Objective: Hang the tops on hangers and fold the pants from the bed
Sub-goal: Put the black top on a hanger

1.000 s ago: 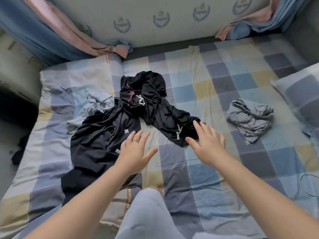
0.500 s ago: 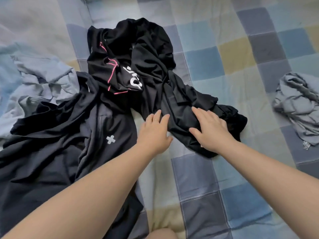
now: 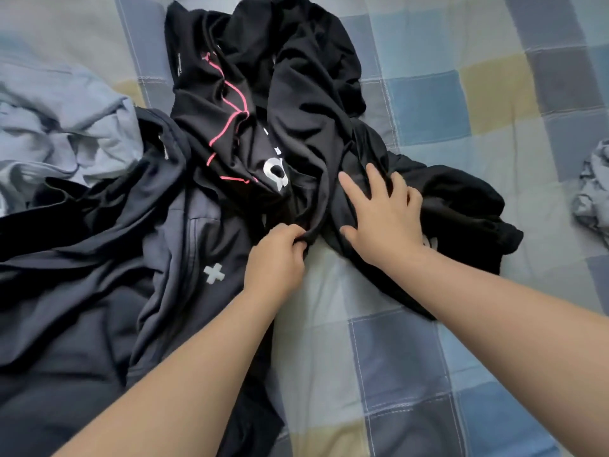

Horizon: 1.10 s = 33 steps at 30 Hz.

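A crumpled black garment with pink piping and a white print lies in the middle of the bed. My left hand pinches a fold of its lower edge. My right hand lies flat on the same black cloth just to the right, fingers spread. A dark grey garment with a white cross mark spreads out at the left, partly under my left forearm. A pale blue-grey garment is bunched at the far left.
The bed is covered by a checked sheet in blue, grey and yellow squares. A crumpled grey garment lies at the right edge, cut off by the frame.
The view has come closer to the black garment. My left hand went from flat to pinching the cloth. My right hand slid up and left over the fabric.
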Tool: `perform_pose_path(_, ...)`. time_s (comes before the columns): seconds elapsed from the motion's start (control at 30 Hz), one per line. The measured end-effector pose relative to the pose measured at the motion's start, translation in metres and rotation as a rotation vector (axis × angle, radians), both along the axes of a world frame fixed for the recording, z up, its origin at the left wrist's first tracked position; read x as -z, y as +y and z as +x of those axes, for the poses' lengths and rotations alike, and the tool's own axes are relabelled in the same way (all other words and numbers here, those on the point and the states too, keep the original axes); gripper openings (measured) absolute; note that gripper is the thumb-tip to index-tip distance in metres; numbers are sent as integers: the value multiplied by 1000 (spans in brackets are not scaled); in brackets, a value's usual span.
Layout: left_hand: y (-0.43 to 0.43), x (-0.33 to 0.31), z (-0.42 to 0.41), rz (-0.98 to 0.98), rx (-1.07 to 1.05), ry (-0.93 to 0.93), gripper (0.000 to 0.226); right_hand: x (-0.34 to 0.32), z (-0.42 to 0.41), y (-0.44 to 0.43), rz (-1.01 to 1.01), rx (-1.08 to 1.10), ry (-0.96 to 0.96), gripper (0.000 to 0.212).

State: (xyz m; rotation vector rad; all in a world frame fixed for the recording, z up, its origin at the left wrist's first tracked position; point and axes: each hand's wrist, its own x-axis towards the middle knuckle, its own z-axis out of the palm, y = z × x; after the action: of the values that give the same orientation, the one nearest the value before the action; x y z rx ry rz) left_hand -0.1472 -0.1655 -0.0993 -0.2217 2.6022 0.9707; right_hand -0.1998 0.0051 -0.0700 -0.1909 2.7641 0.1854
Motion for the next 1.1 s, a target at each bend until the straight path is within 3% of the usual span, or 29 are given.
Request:
perform_pose_path(0.17,2,-64,71,315,53,-145,17,-26,46,-1,-142,-65,-151,77)
perform_pose_path(0.3,4,-120,116,414,81,-246,13,-54,88,16,-256,-37,-172,36)
perform_pose_path(0.47,8,-181,140,344,9,-218,21,-99,140,56,-427,147,-213,29)
perform_pose_path(0.6,28,-223,146,220,39,-170,24,-148,179,87,-648,275,-146,17)
perform_pose_path(0.8,83,-295,177,128,39,-18,24,-234,238,142,-926,380,-72,14)
perform_pose_path(0.97,137,-366,231,54,-54,184,24,-319,302,199,-1109,362,10,24)
perform_pose_path(1.07,174,-409,263,71,-73,225,25,-370,339,235,-1134,367,19,21)
perform_pose_path(1.1,185,-422,272,78,-80,237,25,-385,349,245,-1126,374,25,28)
